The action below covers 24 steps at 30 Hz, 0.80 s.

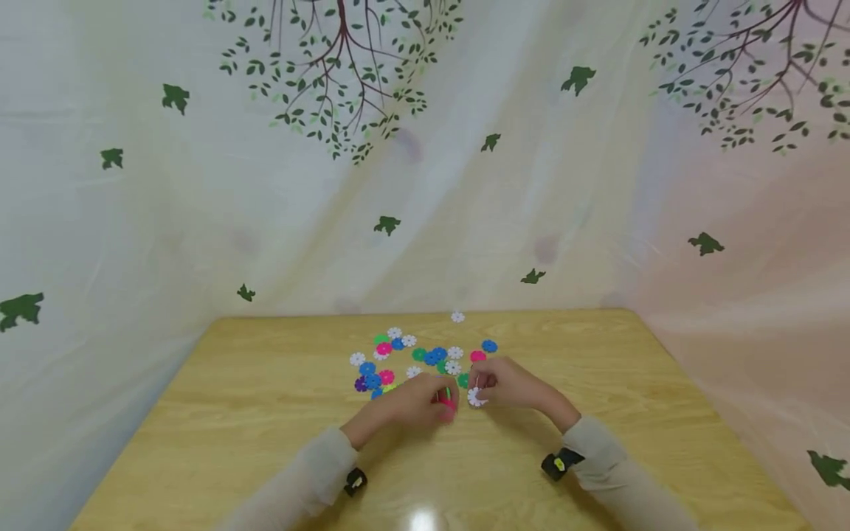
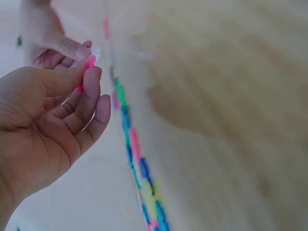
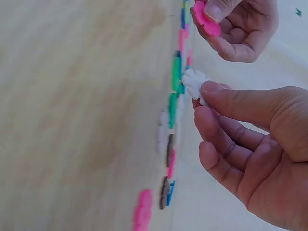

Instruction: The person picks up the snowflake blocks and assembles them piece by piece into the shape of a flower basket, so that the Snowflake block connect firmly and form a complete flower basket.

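Observation:
Between thumb and fingers my left hand (image 1: 425,398) pinches a pink flower-shaped disc (image 3: 208,20), seen edge-on in the left wrist view. My right hand (image 1: 508,382) pinches a white flower-shaped disc (image 3: 194,83) between thumb and index finger, its petals sticking out past the fingertips. Both hands are close together over the near side of the scattered discs, with a small gap between the two held pieces in the head view. In the head view a bit of green (image 1: 448,393) shows by the left fingers, just above the pink disc.
Flower-shaped discs in white, blue, green, pink and purple, such as a blue disc (image 1: 489,346), lie loosely across the back middle of the wooden table (image 1: 265,442). A lone white disc (image 1: 457,317) sits near the far edge. Behind hangs a leaf-patterned cloth (image 1: 438,251).

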Motion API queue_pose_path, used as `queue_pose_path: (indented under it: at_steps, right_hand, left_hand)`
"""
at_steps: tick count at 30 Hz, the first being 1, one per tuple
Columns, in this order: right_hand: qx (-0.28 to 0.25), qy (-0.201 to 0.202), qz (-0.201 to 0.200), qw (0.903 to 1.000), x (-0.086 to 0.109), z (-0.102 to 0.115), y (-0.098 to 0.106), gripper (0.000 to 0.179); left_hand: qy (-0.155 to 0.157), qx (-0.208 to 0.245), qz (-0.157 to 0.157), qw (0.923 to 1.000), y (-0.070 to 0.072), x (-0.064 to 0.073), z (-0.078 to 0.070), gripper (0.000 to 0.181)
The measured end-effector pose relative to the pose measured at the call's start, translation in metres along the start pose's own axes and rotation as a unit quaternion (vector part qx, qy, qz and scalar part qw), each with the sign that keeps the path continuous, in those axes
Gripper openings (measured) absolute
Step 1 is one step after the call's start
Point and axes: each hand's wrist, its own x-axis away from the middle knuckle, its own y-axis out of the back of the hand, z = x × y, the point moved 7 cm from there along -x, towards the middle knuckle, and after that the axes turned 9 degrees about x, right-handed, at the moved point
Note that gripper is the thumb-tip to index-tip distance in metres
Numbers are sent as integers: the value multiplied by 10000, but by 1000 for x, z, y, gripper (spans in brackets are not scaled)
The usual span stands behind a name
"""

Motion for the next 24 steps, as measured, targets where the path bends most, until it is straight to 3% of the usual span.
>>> queue_pose_path:
  at_steps: [5, 13, 19, 24]
  right_hand:
    - [-104, -13, -688, 9976, -9, 9, 17, 9]
    - [-73, -274, -1718, 9847, -25, 26, 48, 12]
    - [-315, -149, -2181, 9753, -37, 40, 55, 5]
    - [-476, -86, -2407, 9694, -42, 44, 56, 5]
  left_hand:
    - [-272, 925, -539, 9939, 29, 2, 3, 19]
    - [-528, 1791, -1534, 9704, 75, 8, -2, 25]
    - [-298, 2337, -1848, 9541, 90, 8, 3, 29]
    - [-362, 2534, -1865, 9485, 94, 5, 2, 28]
